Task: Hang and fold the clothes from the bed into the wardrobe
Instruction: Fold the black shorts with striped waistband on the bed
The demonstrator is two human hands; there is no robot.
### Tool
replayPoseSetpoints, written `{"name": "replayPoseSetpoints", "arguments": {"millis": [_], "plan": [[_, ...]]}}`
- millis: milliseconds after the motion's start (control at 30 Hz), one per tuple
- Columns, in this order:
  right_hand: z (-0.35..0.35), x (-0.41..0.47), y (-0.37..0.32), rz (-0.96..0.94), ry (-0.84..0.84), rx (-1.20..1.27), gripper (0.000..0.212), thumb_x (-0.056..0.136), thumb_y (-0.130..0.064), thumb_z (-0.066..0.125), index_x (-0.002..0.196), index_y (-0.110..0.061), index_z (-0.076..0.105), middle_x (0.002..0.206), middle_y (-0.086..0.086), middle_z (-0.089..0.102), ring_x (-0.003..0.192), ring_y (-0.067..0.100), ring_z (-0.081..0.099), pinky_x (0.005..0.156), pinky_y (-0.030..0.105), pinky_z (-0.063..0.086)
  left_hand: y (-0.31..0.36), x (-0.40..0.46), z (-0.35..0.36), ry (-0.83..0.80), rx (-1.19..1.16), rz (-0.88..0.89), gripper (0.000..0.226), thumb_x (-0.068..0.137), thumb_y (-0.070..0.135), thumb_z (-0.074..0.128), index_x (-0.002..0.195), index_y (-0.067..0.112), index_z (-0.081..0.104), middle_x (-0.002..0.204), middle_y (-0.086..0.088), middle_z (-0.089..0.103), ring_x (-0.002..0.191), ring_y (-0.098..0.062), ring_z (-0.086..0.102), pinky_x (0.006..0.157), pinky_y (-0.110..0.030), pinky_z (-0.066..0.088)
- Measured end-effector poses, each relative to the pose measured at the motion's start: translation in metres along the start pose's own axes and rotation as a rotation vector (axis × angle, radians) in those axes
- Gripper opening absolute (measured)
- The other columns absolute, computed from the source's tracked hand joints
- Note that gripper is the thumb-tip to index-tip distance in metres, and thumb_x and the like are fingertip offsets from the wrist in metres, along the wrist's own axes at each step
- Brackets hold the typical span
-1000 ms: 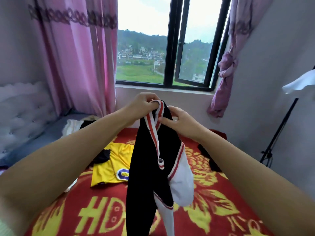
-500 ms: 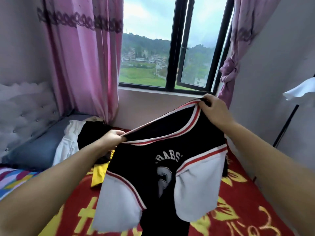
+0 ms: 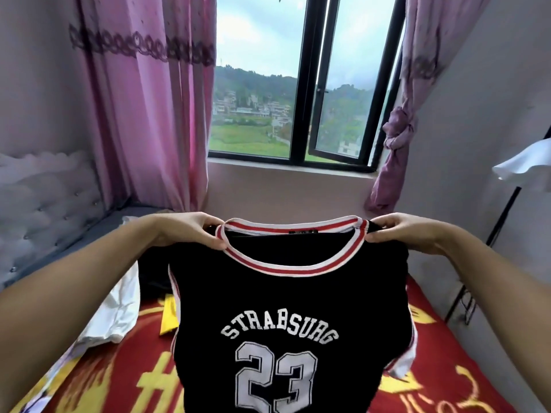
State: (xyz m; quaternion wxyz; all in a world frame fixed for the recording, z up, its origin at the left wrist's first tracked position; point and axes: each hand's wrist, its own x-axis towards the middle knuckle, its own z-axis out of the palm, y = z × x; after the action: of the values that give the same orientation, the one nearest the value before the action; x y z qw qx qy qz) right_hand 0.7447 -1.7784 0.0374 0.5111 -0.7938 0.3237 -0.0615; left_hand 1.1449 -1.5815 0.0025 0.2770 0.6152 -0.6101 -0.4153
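**Jersey held up by both shoulders**

Black basketball jersey, print "STRABSURG 23", hangs spread above the bed, front toward the camera. Left hand pinches the left shoulder beside the red-and-white collar; right hand pinches the right shoulder, fingers curled over the fabric. White garment and yellow garment lie on the red blanket below left. Window behind.

Jersey held up at centre above the bed, left hand at one shoulder, right hand at the other. Loose clothes on the bed, left of the jersey. Window behind, curtains either side, headboard far left
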Motion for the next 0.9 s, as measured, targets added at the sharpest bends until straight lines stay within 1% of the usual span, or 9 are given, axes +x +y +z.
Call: {"name": "replayPoseSetpoints", "arguments": {"millis": [133,267,367,433,533,667,800,867,900], "plan": [[0.006,-0.007,-0.008,-0.056,0.142,-0.094,0.036,0.075,-0.044,0.073,0.101,-0.019,0.074,0.098,0.001,0.074,0.086,0.014,0.071,0.066,0.015,0.052,0.009,0.004,-0.001,0.188,-0.051,0.114,0.03,0.079,0.033,0.074,0.105,0.019,0.072,0.105,-0.004,0.073,0.094,-0.016,0.069,0.078,-0.022,0.053],[0.011,-0.002,-0.019,-0.161,0.492,-0.627,0.035,0.088,-0.051,0.058,0.087,-0.017,0.07,0.071,-0.006,0.066,0.062,0.008,0.058,0.052,0.012,0.038,0.019,0.005,0.003,0.508,0.166,0.178,0.021,0.082,0.046,0.066,0.074,0.027,0.07,0.066,0.014,0.067,0.062,0.002,0.061,0.058,-0.009,0.043],[0.019,0.007,-0.026,-0.141,0.767,-0.844,0.031,0.097,-0.038,0.051,0.094,-0.013,0.068,0.09,0.009,0.07,0.08,0.025,0.061,0.064,0.029,0.037,0.032,0.015,0.013,0.742,0.45,0.117,0.026,0.092,0.039,0.059,0.077,0.018,0.063,0.067,0.007,0.061,0.067,-0.01,0.057,0.062,-0.025,0.038],[0.032,0.016,-0.038,-0.064,0.823,-0.806,0.034,0.1,-0.035,0.046,0.102,-0.008,0.067,0.103,0.018,0.069,0.097,0.035,0.061,0.074,0.034,0.041,0.051,0.025,0.031,0.779,0.407,0.062,0.031,0.096,0.034,0.054,0.088,0.006,0.065,0.081,-0.007,0.065,0.077,-0.021,0.058,0.066,-0.03,0.038],[0.067,0.033,-0.064,-0.045,0.725,-0.578,0.037,0.102,-0.032,0.042,0.106,-0.004,0.066,0.111,0.02,0.066,0.104,0.033,0.061,0.084,0.032,0.043,0.087,0.036,0.072,0.611,0.074,0.045,0.024,0.096,0.025,0.052,0.089,0.006,0.066,0.076,-0.009,0.063,0.063,-0.018,0.057,0.055,-0.026,0.041],[0.118,0.044,-0.091,-0.243,0.446,-0.226,0.037,0.103,-0.037,0.036,0.108,-0.016,0.065,0.108,0.004,0.068,0.094,0.016,0.063,0.086,0.028,0.045,0.119,0.048,0.109,0.384,-0.328,0.04,0.016,0.099,0.015,0.039,0.091,0.014,0.053,0.06,0.0,0.042,0.037,-0.007,0.043,0.035,-0.016,0.035],[0.113,0.032,-0.093,-0.271,0.195,-0.21,0.03,0.096,-0.047,0.046,0.117,-0.027,0.054,0.113,-0.004,0.065,0.101,0.007,0.062,0.092,0.024,0.048,0.13,0.04,0.1,0.229,-0.736,0.084,0.026,0.092,-0.004,0.031,0.089,0.012,0.051,0.064,-0.005,0.051,0.046,-0.012,0.057,0.048,-0.024,0.054],[0.103,0.027,-0.087,-0.247,0.175,-0.225,0.037,0.091,-0.036,0.061,0.125,-0.029,0.048,0.108,-0.007,0.064,0.096,0.005,0.062,0.084,0.022,0.051,0.127,0.036,0.094,0.212,-0.662,0.141,0.028,0.086,-0.01,0.032,0.092,0.004,0.055,0.074,-0.01,0.066,0.062,-0.017,0.068,0.06,-0.029,0.058],[0.1,0.027,-0.083,-0.257,0.197,-0.209,0.04,0.091,-0.023,0.061,0.128,-0.027,0.047,0.102,-0.006,0.064,0.088,0.004,0.063,0.076,0.019,0.052,0.124,0.035,0.092,0.278,-0.466,0.192,0.026,0.087,-0.009,0.036,0.094,0.005,0.057,0.08,-0.01,0.068,0.07,-0.016,0.069,0.064,-0.028,0.057]]}}
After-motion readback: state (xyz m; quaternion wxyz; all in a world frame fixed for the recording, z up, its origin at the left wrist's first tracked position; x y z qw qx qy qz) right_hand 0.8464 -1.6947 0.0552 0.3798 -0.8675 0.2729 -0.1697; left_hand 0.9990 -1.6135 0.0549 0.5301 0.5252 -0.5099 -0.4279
